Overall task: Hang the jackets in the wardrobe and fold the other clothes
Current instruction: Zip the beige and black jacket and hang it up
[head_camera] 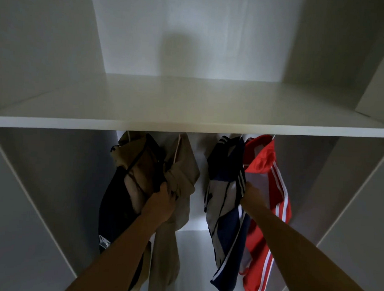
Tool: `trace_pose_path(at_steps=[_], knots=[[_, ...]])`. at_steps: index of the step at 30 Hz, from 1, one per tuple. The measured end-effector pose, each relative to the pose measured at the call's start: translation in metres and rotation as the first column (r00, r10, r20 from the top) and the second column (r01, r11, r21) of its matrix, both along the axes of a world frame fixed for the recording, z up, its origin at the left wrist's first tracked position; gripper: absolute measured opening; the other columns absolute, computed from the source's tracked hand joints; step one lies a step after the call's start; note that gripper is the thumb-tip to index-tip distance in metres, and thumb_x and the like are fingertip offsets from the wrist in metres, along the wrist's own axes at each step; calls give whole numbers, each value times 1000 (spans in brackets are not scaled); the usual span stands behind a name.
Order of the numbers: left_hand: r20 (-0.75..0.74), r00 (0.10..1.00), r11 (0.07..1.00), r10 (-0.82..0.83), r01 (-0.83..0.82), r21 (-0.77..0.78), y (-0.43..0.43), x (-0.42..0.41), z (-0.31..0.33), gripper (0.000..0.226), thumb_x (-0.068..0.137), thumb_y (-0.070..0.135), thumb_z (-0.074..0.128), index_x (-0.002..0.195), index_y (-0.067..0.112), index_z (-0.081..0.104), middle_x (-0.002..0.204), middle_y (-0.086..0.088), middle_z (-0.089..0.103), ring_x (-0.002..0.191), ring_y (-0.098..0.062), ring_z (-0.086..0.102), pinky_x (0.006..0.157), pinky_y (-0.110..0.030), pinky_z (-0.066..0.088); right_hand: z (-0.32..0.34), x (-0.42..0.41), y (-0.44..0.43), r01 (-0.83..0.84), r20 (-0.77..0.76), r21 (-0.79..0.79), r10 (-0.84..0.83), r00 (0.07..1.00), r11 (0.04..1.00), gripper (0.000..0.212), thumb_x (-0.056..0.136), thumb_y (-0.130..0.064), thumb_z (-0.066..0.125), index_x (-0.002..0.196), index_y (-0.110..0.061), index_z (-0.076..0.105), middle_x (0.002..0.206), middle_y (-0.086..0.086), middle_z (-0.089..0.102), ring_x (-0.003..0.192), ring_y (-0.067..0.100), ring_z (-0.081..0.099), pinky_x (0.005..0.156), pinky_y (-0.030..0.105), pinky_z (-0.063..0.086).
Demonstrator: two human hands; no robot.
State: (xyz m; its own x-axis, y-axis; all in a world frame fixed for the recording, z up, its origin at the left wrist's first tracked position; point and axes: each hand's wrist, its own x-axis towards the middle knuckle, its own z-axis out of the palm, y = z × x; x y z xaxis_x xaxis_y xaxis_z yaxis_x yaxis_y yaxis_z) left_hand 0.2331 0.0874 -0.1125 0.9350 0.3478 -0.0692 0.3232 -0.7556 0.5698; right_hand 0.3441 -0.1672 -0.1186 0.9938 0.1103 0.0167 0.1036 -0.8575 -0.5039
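"Where did the jackets hang?"

"Across the lower half of the frame, under the smooth white shelf [187,127] of the wardrobe [42,182]. At lower left hung a dark jacket [113,208] with a tan lining. Next came a soft, creased beige jacket [183,167], and the left hand [162,202] had its fingers curled round a bunched fold of it."

"And right of centre?"

"A slick navy jacket [225,215] with white stripes, touching a red jacket [260,227] striped alike. The right hand [251,192] sat between them. I couldn't tell whether it gripped anything."

"How to finish well?"

"Release the bunched cloth, smooth each jacket straight and space them evenly, I judged."
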Motion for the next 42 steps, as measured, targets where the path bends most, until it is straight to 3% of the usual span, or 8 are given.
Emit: trace_pose_path(at_steps=[6, 14, 19, 22, 26, 31, 36, 42], knots=[[35, 999, 996, -11, 7, 92, -9, 15, -22, 37, 101, 28, 42, 134, 12, 37, 98, -5, 59, 80, -17, 58, 67, -19, 38, -6, 2, 5, -68, -15, 37, 69, 998, 997, 34, 100, -11, 43, 133, -2, 45, 112, 18, 62, 101, 30, 62, 89, 36, 50], [124, 992, 998, 32, -25, -59, -32, -10, -12, 47, 94, 30, 54, 134, 13, 37, 110, -12, 56, 88, -25, 57, 74, -35, 49, 6, -61, -9, 17, -68, 108, -9, 998, 994, 69, 100, -23, 46, 153, -9, 3, 125, 19, 58, 105, 30, 61, 81, 31, 47], [298, 950, 985, -91, 130, -115, -73, -70, -32, 54, 86, 16, 64, 135, 10, 43, 134, -13, 42, 113, -33, 50, 86, -43, 49, -19, -166, -39, 170, -3, 290, -176, 984, 942, 53, 96, -12, 51, 146, -17, 33, 129, 10, 58, 104, 25, 62, 87, 30, 50], [304, 911, 929, -278, 336, -155, -110, -110, -48, 48, 83, 8, 67, 128, 7, 51, 125, -13, 51, 113, -30, 51, 93, -43, 46, -32, -250, -63, 294, -27, 421, -312, 950, 858, 44, 95, -9, 50, 137, -21, 43, 116, -5, 59, 96, 10, 61, 81, 9, 46], [295, 730, 688, -617, 682, -249, -180, -170, -56, 33, 84, 6, 64, 109, 26, 55, 103, 6, 55, 99, -18, 56, 84, -34, 45, -38, -368, -113, 479, -83, 556, -528, 845, 679, 34, 96, -10, 50, 119, -35, 50, 111, -16, 61, 94, -2, 60, 79, 8, 45], [302, 293, 236, -907, 948, -213, -299, -267, -51, 36, 89, 8, 58, 95, 43, 53, 100, 23, 59, 91, 3, 58, 72, -18, 45, -34, -535, -194, 698, -125, 604, -820, 559, 384, 31, 94, -7, 50, 106, -34, 58, 103, -14, 68, 92, 4, 64, 80, 22, 51], [335, -46, -129, -941, 965, -230, -440, -409, -48, 25, 91, 12, 57, 91, 37, 61, 91, 24, 64, 87, 4, 59, 68, -12, 45, -23, -725, -265, 801, -106, 580, -961, 257, 150, 29, 92, -4, 52, 97, -30, 63, 93, -11, 70, 82, 1, 65, 66, 9, 46], [383, -334, -451, -862, 848, -277, -571, -615, -53, 32, 88, 5, 62, 83, 37, 60, 82, 22, 65, 78, 2, 59, 63, -8, 44, -13, -950, -313, 828, -121, 528, -982, -148, -190, 29, 90, 1, 50, 93, -22, 67, 89, -5, 71, 80, 14, 65, 67, 22, 49]])
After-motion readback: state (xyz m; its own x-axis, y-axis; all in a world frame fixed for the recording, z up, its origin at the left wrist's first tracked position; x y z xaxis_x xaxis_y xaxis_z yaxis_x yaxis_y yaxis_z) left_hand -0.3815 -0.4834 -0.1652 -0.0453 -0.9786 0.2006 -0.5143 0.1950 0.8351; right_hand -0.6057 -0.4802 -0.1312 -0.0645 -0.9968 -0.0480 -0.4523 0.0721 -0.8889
